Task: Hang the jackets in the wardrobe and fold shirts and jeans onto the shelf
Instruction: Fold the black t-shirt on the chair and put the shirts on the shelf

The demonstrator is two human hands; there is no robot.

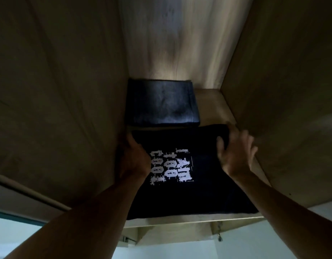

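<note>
- Wooden wardrobe walls close you in on both sides, dim, with a paler back panel (172, 43) at the far end where some light falls.
- Your left side panel (58, 90) fills the left of the view; below its near edge you see a pale strip of room.
- Your left hand (132, 157) lies at the left edge of the black shirt (198, 184), against the left wall. Its fingers curl down over the shirt's far left corner; whether they pinch the cloth or only press on it, you cannot tell in this gloom.
- Folded jeans (161, 105), dark blue, sit at the far left of the shelf (213, 101), tight to the back panel and the left wall.
- That black shirt, folded, with white blocky print facing up, lies on the near part of the shelf, its far edge touching or just overlapping the jeans' near edge.
- Your right hand (236, 152) is blurred, fingers spread and loose over the shirt's far right corner, fingertips near the cloth; contact is unclear.
- Your right side panel (282, 90) stands just beside that hand.
</note>
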